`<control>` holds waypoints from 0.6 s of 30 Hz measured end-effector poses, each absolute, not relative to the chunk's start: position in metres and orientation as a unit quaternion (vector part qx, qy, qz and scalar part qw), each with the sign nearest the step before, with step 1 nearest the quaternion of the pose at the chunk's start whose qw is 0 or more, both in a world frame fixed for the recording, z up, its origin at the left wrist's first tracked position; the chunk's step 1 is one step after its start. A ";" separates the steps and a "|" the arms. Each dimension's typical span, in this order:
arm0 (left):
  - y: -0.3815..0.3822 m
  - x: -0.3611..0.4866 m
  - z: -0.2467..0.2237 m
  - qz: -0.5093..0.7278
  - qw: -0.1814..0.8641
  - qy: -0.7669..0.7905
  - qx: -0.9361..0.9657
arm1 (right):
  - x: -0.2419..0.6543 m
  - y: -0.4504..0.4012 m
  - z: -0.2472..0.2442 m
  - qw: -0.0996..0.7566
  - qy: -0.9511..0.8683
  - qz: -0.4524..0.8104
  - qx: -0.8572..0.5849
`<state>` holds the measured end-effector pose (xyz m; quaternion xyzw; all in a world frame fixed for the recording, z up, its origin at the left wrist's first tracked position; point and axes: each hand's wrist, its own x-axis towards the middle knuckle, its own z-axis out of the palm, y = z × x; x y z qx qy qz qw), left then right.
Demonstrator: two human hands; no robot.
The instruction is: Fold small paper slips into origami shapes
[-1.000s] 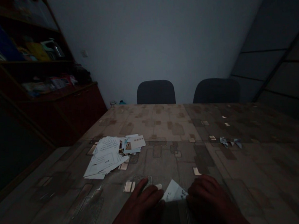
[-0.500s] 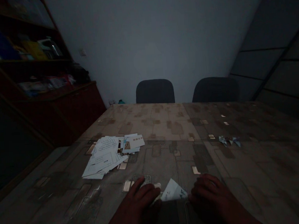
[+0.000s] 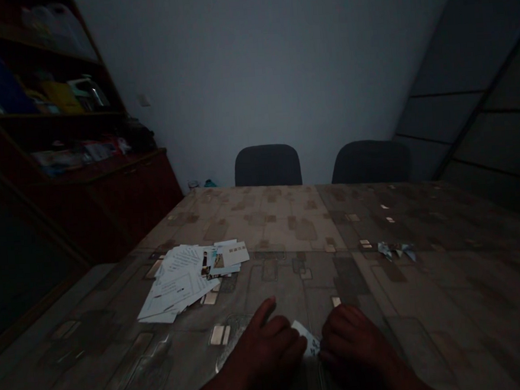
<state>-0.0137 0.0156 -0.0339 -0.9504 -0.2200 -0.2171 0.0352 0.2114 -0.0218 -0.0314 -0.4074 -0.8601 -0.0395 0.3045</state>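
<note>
A small piece of folded white paper (image 3: 310, 341) with dark marks shows between my hands at the near side of the table. My left hand (image 3: 273, 348) is closed on its left part, covering much of it, with the thumb or a finger raised. On the right edge of the paper, my right hand (image 3: 353, 343) has its fingers curled and pressed together. The fingertips of both hands are dark and partly hidden. Farther right on the table sits a small folded paper piece (image 3: 396, 249). To the left lies a spread pile of printed papers and cards (image 3: 181, 281).
A patterned cloth covers the table (image 3: 283, 217). Two dark chairs (image 3: 267, 166) (image 3: 371, 161) stand at its far edge, by the wall. A wooden cabinet (image 3: 126, 192) with shelves of items is at the left, and grey panels (image 3: 445, 111) are at the right.
My left hand has moved right and now covers more of the paper. My right hand has shifted slightly left, so the hands are closer together. The view has tilted up slightly.
</note>
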 end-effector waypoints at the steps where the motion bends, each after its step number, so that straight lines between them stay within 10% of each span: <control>1: 0.016 -0.011 -0.034 -0.221 0.038 -0.218 -0.950 | 0.212 -0.022 -0.031 0.296 -0.863 -0.033 -0.408; 18: 0.020 -0.013 -0.032 -0.358 -0.085 -0.257 -0.894 | 0.192 -0.006 -0.020 0.340 -0.851 0.027 -0.401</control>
